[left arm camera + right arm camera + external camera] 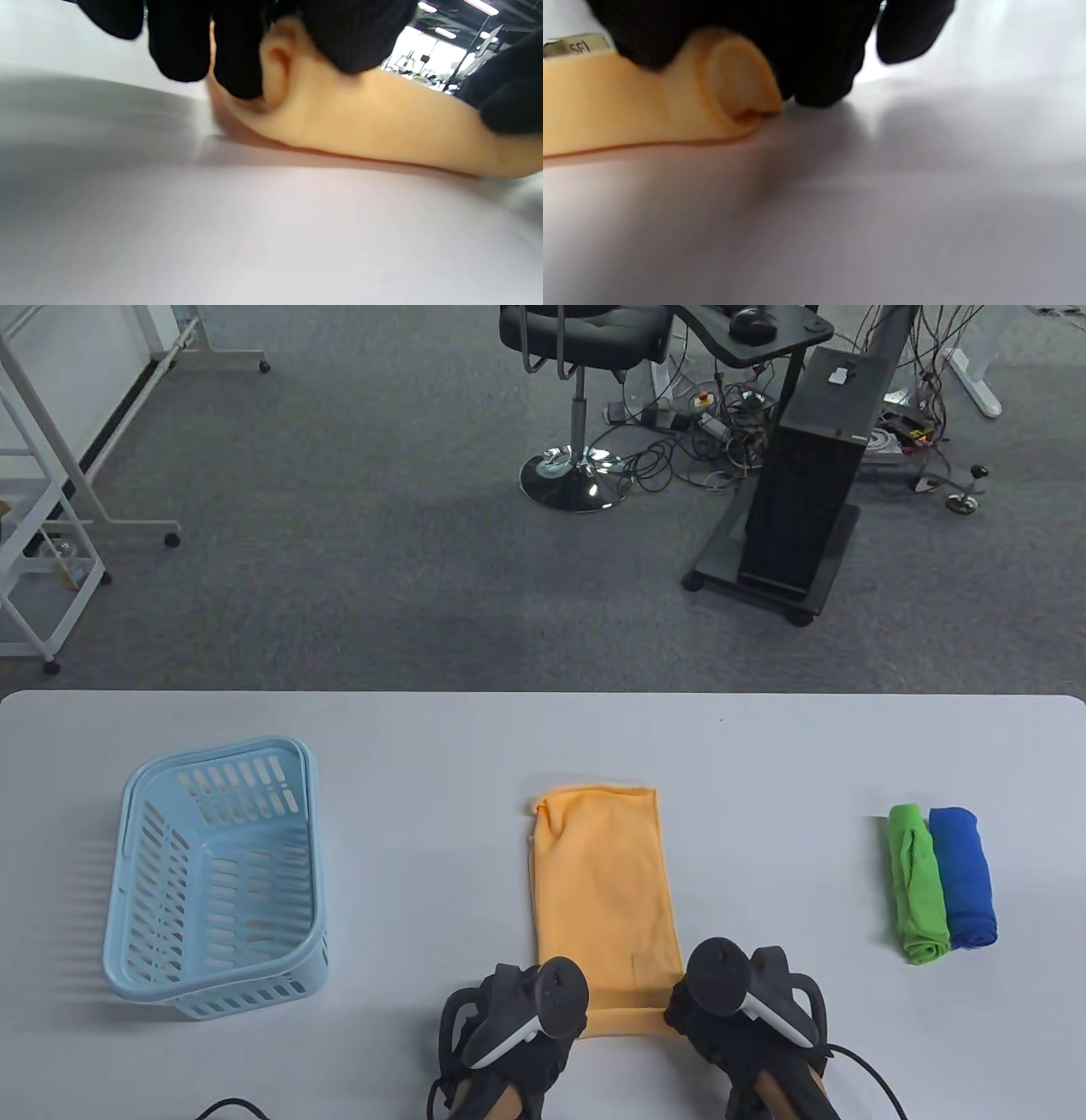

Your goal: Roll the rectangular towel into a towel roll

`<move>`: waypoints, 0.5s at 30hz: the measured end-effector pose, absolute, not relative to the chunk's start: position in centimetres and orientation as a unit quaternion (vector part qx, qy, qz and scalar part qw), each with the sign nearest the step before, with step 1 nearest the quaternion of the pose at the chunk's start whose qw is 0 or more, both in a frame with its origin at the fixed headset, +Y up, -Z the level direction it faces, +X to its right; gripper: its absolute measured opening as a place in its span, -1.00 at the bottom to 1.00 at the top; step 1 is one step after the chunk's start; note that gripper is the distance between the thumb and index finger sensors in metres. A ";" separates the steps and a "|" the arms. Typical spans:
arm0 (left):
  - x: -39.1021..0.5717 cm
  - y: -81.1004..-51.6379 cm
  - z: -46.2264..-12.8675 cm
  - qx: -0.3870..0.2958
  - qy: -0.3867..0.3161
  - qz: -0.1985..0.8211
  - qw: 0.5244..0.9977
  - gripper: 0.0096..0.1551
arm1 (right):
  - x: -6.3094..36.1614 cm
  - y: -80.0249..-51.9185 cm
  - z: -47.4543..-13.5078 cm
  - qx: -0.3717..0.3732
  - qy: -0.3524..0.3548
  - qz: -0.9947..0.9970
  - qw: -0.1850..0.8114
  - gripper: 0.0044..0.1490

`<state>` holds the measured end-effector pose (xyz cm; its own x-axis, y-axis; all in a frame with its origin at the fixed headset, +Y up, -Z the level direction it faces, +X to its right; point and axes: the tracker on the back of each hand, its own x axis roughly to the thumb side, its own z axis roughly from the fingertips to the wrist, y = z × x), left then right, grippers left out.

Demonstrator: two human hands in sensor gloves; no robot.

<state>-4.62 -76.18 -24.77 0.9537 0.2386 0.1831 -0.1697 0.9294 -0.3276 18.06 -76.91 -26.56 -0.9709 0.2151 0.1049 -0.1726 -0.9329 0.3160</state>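
Both hands, left (517,1014) and right (734,997), sit at the frame's bottom centre, fingers curled over the towel (604,882), clenching its first small roll on the bench (441,746). Uneven pushing could skew the roll; a slack grip would let it spring open.

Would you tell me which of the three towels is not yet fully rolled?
The orange towel: it lies mostly flat, while the green towel and blue towel are finished rolls.

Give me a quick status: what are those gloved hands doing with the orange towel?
Left hand and right hand both grip the orange towel at its near end. First turn rolled; the rest lies flat. Nothing in the way.
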 end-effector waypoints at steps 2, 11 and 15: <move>-4.6 -76.2 -24.6 -0.154 -0.103 0.092 0.978 -0.50 | 17.9 -76.8 -26.3 0.071 0.145 0.983 0.087 -0.42; -3.8 -77.3 -25.4 -0.115 -0.082 0.034 0.989 -0.51 | 16.0 -74.2 -24.8 0.138 0.070 0.971 0.183 -0.13; -3.6 -77.4 -25.5 -0.112 -0.076 0.016 0.991 -0.51 | 14.8 -75.1 -24.4 0.161 0.103 0.976 0.104 -0.33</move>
